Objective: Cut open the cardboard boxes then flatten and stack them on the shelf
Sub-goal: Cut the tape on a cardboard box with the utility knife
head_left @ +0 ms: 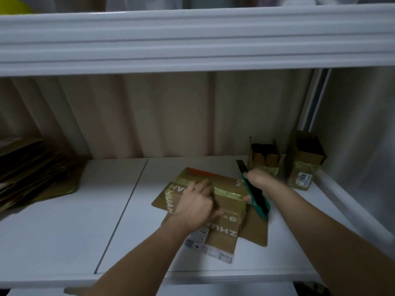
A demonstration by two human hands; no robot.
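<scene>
A brown cardboard box [226, 212] with white letters and yellowish tape lies on the white shelf [64, 221], right of centre, its flaps spread out. My left hand [195, 205] presses flat on its top. My right hand [259, 180] grips a green and black utility knife [255, 196] at the box's right edge, the blade end pointing away from me. A white shipping label [205, 246] sticks out under the box's near side. A pile of flattened cardboard [32, 169] lies at the far left of the shelf.
Two open upright boxes [265, 157] [303, 161] stand at the back right corner, the right one bearing a label. A white upper shelf [192, 39] hangs overhead. A beige curtain [171, 114] covers the back. A raised rim [352, 201] runs along the shelf's right edge.
</scene>
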